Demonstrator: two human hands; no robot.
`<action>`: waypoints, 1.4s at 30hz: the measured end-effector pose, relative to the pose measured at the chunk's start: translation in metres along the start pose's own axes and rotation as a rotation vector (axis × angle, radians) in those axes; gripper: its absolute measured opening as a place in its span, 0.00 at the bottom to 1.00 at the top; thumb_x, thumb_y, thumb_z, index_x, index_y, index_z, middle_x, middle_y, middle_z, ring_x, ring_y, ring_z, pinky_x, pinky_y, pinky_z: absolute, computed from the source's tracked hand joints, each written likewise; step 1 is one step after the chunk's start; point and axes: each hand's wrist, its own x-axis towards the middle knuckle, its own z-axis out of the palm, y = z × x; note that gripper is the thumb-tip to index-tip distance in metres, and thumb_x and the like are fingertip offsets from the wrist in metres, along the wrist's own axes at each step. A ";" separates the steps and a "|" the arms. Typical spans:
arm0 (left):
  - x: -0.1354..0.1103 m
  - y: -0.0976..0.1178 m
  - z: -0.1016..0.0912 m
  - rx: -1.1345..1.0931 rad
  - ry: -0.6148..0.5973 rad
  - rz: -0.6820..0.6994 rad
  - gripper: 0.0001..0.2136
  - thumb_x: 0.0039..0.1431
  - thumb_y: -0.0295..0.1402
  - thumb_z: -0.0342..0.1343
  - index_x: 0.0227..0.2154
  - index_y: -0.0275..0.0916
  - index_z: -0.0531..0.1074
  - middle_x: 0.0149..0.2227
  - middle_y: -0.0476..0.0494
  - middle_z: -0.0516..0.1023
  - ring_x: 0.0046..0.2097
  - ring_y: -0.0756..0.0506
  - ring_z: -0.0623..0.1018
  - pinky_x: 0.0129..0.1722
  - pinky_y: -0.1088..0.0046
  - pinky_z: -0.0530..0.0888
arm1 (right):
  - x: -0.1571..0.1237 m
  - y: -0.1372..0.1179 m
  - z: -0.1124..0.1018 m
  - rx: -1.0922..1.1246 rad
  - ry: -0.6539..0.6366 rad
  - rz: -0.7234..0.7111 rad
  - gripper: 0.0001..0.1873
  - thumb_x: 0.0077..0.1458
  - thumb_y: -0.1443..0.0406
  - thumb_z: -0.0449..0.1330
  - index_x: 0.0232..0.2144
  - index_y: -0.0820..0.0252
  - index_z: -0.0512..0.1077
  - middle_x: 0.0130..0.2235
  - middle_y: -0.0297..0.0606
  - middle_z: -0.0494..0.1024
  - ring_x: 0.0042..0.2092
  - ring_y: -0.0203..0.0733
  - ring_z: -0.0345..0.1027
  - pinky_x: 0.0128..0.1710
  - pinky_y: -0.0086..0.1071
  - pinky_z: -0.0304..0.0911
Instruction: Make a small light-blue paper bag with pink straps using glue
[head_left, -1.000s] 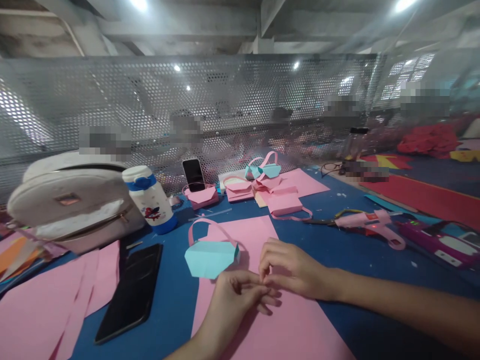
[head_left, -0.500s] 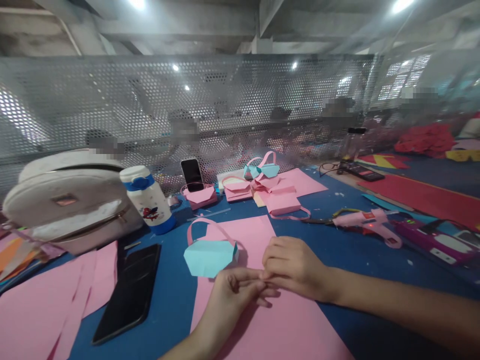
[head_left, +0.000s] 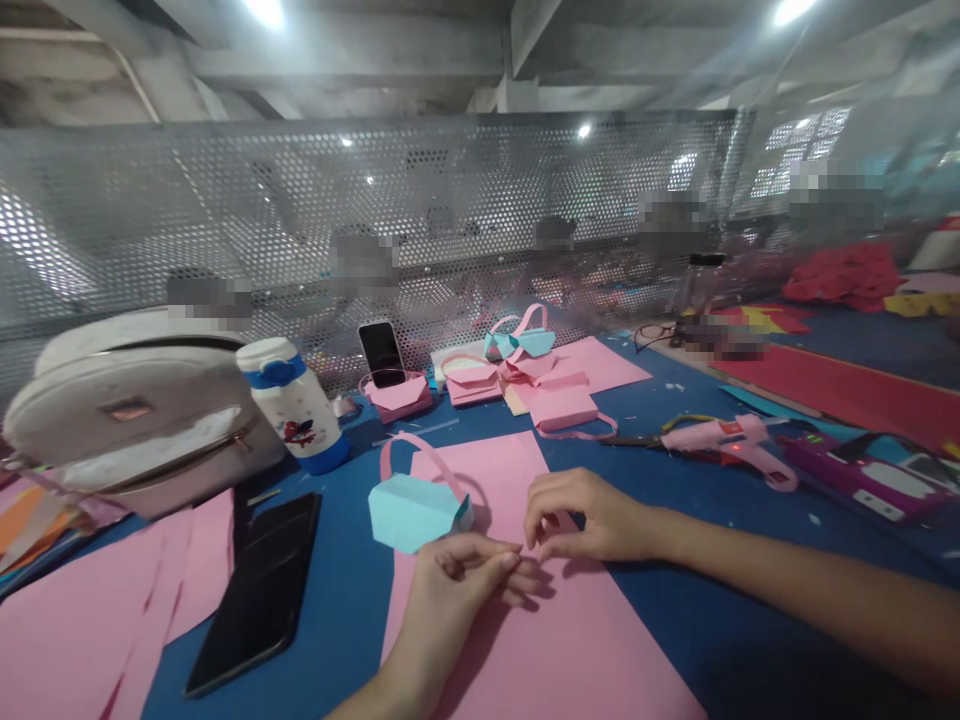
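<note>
My left hand (head_left: pixel 480 575) is over a pink paper sheet (head_left: pixel 570 640), its thumb and index finger pinched together. Whatever lies between those fingertips, if anything, is too small to make out. Just to its right, my right hand (head_left: pixel 581 518) hovers with curved fingers and a gap between thumb and fingers; I see nothing in it. A small light-blue paper bag (head_left: pixel 412 512) with a pink paper handle (head_left: pixel 427 445) stands on the sheet, right behind my left hand.
A black phone (head_left: pixel 259 590) and cut pink paper (head_left: pixel 82 610) lie left. Behind are a backpack (head_left: pixel 142 410), a bottle (head_left: pixel 296 410), an upright phone (head_left: pixel 381 353) and pink paper bags (head_left: pixel 566 402). A pink glue gun (head_left: pixel 731 440) and scissors (head_left: pixel 637 441) lie right.
My right hand has come slightly away from the left fingertips, and its thumb and fingers have parted. The left hand keeps its pinch. The view has shifted a little.
</note>
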 end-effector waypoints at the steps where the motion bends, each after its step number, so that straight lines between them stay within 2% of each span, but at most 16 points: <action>1: 0.000 0.000 0.000 -0.002 0.003 -0.003 0.13 0.45 0.38 0.71 0.24 0.30 0.81 0.25 0.33 0.84 0.27 0.39 0.84 0.30 0.67 0.81 | -0.001 0.002 0.001 -0.029 -0.037 -0.008 0.17 0.58 0.53 0.62 0.31 0.63 0.78 0.29 0.37 0.76 0.31 0.37 0.67 0.32 0.29 0.60; 4: -0.001 -0.001 -0.001 -0.014 0.021 0.001 0.12 0.45 0.37 0.71 0.25 0.31 0.81 0.25 0.35 0.84 0.27 0.41 0.83 0.32 0.67 0.81 | -0.003 0.007 0.007 -0.025 -0.107 -0.031 0.17 0.56 0.54 0.63 0.32 0.64 0.79 0.27 0.38 0.77 0.32 0.39 0.68 0.32 0.29 0.61; 8: -0.002 0.000 0.000 -0.009 0.085 -0.001 0.13 0.42 0.38 0.73 0.24 0.32 0.82 0.24 0.36 0.84 0.27 0.41 0.83 0.31 0.68 0.81 | -0.003 0.008 0.009 0.100 -0.088 0.053 0.08 0.54 0.63 0.66 0.28 0.63 0.81 0.23 0.35 0.76 0.29 0.36 0.67 0.29 0.27 0.60; 10: -0.001 0.000 0.000 -0.006 0.099 -0.002 0.14 0.40 0.39 0.73 0.23 0.31 0.82 0.25 0.35 0.84 0.27 0.40 0.83 0.31 0.67 0.82 | -0.002 0.007 0.005 0.163 -0.051 0.134 0.05 0.50 0.66 0.69 0.26 0.63 0.81 0.22 0.34 0.76 0.27 0.34 0.64 0.27 0.26 0.58; 13: 0.001 0.000 0.000 0.005 0.096 -0.004 0.16 0.40 0.41 0.73 0.23 0.31 0.82 0.27 0.33 0.84 0.29 0.38 0.84 0.31 0.65 0.82 | 0.000 0.003 -0.003 0.249 0.034 0.214 0.09 0.46 0.63 0.72 0.23 0.63 0.80 0.23 0.34 0.77 0.26 0.33 0.63 0.25 0.26 0.57; 16: 0.003 -0.002 0.000 0.017 0.101 -0.020 0.17 0.38 0.42 0.73 0.23 0.31 0.82 0.27 0.32 0.84 0.30 0.36 0.84 0.31 0.64 0.82 | 0.002 -0.003 -0.004 0.288 0.129 0.203 0.13 0.47 0.58 0.71 0.23 0.63 0.80 0.24 0.37 0.78 0.27 0.35 0.65 0.27 0.27 0.59; 18: 0.004 -0.004 0.000 0.025 0.095 -0.027 0.17 0.38 0.41 0.73 0.23 0.30 0.81 0.27 0.31 0.84 0.31 0.36 0.84 0.31 0.65 0.81 | 0.003 -0.007 -0.001 0.279 0.182 0.142 0.14 0.50 0.56 0.69 0.25 0.62 0.81 0.25 0.38 0.80 0.29 0.36 0.67 0.30 0.29 0.60; 22: 0.003 -0.005 0.000 0.063 0.039 -0.035 0.16 0.41 0.40 0.72 0.25 0.29 0.81 0.28 0.31 0.84 0.30 0.37 0.84 0.30 0.67 0.80 | 0.005 -0.013 0.009 0.162 0.199 0.010 0.15 0.57 0.55 0.63 0.30 0.59 0.82 0.28 0.39 0.81 0.32 0.38 0.68 0.36 0.33 0.61; 27: 0.000 -0.004 0.000 0.077 -0.082 -0.028 0.16 0.52 0.41 0.66 0.31 0.28 0.82 0.30 0.31 0.84 0.33 0.38 0.84 0.33 0.68 0.79 | 0.004 -0.010 0.014 -0.006 0.176 -0.058 0.15 0.60 0.55 0.60 0.34 0.56 0.83 0.31 0.38 0.77 0.35 0.38 0.64 0.34 0.31 0.60; 32: -0.001 -0.003 -0.001 -0.013 -0.140 -0.061 0.19 0.56 0.41 0.64 0.40 0.27 0.80 0.39 0.26 0.83 0.42 0.34 0.83 0.41 0.61 0.78 | 0.004 -0.001 0.014 -0.140 0.193 -0.150 0.11 0.61 0.58 0.60 0.37 0.54 0.82 0.32 0.37 0.77 0.34 0.38 0.61 0.33 0.30 0.57; 37: -0.002 -0.001 -0.002 -0.160 -0.231 -0.097 0.15 0.60 0.34 0.61 0.45 0.28 0.78 0.45 0.27 0.81 0.51 0.33 0.79 0.52 0.56 0.73 | 0.004 -0.001 0.014 -0.328 0.282 -0.286 0.10 0.62 0.60 0.59 0.35 0.54 0.81 0.33 0.37 0.78 0.35 0.40 0.60 0.32 0.32 0.56; 39: -0.002 0.000 -0.002 -0.210 -0.279 -0.110 0.14 0.61 0.31 0.59 0.48 0.28 0.77 0.49 0.27 0.80 0.54 0.32 0.77 0.57 0.53 0.69 | 0.004 -0.002 0.011 -0.296 0.296 -0.264 0.10 0.63 0.61 0.59 0.33 0.56 0.79 0.33 0.37 0.79 0.36 0.41 0.63 0.35 0.33 0.59; 42: -0.002 -0.001 -0.002 -0.265 -0.317 -0.114 0.16 0.62 0.30 0.58 0.51 0.30 0.75 0.53 0.26 0.76 0.56 0.31 0.75 0.60 0.48 0.64 | 0.003 -0.004 0.005 -0.160 0.340 -0.107 0.14 0.64 0.59 0.57 0.30 0.60 0.74 0.31 0.37 0.78 0.35 0.40 0.66 0.37 0.33 0.61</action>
